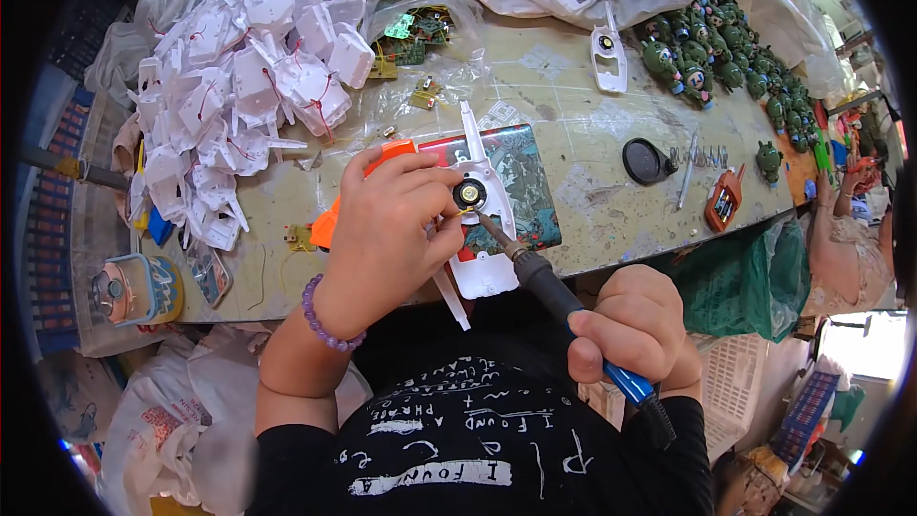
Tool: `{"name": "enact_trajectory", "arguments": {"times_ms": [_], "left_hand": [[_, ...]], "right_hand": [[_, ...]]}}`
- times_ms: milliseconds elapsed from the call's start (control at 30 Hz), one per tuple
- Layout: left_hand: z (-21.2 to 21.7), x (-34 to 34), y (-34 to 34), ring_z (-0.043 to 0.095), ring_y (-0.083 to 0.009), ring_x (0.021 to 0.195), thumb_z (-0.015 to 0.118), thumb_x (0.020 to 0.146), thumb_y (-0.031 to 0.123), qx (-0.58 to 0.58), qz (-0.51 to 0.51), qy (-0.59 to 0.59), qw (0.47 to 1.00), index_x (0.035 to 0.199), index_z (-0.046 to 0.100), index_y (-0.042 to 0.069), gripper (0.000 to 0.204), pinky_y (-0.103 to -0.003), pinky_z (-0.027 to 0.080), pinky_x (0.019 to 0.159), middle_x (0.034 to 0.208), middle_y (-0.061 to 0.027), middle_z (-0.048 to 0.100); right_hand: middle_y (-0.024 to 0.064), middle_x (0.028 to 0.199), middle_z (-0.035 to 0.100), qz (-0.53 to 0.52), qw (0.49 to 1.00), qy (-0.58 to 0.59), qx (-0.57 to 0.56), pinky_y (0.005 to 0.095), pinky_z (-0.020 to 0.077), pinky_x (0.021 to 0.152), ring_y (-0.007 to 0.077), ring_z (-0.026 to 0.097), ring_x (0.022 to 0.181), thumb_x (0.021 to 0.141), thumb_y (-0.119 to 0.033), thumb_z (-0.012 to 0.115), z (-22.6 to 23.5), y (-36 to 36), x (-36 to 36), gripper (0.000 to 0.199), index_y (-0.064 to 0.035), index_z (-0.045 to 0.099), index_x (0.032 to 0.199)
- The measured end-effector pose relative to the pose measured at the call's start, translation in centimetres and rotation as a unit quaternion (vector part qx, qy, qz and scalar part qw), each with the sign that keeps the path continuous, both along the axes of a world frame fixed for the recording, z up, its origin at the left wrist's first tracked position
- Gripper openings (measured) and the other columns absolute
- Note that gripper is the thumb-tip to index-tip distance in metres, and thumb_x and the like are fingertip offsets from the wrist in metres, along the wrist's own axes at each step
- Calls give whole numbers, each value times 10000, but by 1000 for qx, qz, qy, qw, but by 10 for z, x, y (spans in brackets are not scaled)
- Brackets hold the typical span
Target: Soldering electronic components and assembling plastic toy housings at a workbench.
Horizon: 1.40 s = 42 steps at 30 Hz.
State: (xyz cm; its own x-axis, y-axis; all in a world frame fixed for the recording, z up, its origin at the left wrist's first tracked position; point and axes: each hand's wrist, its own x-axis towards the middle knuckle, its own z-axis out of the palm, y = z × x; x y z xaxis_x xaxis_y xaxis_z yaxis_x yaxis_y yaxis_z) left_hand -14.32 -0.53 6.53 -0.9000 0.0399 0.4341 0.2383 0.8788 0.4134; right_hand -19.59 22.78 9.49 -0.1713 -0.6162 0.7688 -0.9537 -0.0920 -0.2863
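White lettering (pixel 430 476), right grip (pixel 632 323) round soldering iron (pixel 551 289), left grip (pixel 396 218) apparently tight on wire (pixel 467 211)

The soldering iron (pixel 551 290) in the right hand (pixel 626 330) was black at the grip, bright blue further back. Purple beads (pixel 321 320) circled the wrist of the left hand (pixel 401 215). At that hand's fingertips a white shell (pixel 485 275) bore a black disc (pixel 469 193) with a gold centre, over a red-edged, mottled green-grey pad (pixel 530 172). Beyond it, heaped white casings (pixel 258 67) trailed red wires (pixel 270 86).
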Motion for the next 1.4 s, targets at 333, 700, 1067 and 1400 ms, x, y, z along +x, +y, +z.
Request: {"name": "enact_trajectory", "arguments": {"times_ms": [333,700,1067,1400], "left_hand": [[3,-1,2,603,-219,1038,679,702,99,-5,4,3,1000,653,579,83,113,-484,359,989,969,-13,705],[12,27,-1,605,-262,1034,718,760,91,0,19,3,1000,937,716,83,177,-424,404,937,1005,-60,689],[2,28,2,597,-212,782,742,714,87,71,24,20,997,865,702,89,155,-376,416,819,795,-25,631],[3,2,12,612,-235,883,690,675,47,46,13,26,999,700,608,66,87,-374,420,829,884,-30,661]], "right_hand": [[34,660,499,-97,993,-10,-59,310,405,458,179,489,497,946,-300,585,-15,23,14,253,-58,541,885],[63,585,456,-209,964,-19,-163,295,364,429,170,426,459,976,-312,502,-41,29,18,302,-42,506,839],[65,554,441,-207,964,-36,-164,293,350,422,169,421,447,958,-285,507,-44,30,14,278,-37,505,832],[11,615,522,-75,988,-40,-126,290,380,413,166,500,458,836,-151,691,-35,28,3,188,-32,591,941]]}}
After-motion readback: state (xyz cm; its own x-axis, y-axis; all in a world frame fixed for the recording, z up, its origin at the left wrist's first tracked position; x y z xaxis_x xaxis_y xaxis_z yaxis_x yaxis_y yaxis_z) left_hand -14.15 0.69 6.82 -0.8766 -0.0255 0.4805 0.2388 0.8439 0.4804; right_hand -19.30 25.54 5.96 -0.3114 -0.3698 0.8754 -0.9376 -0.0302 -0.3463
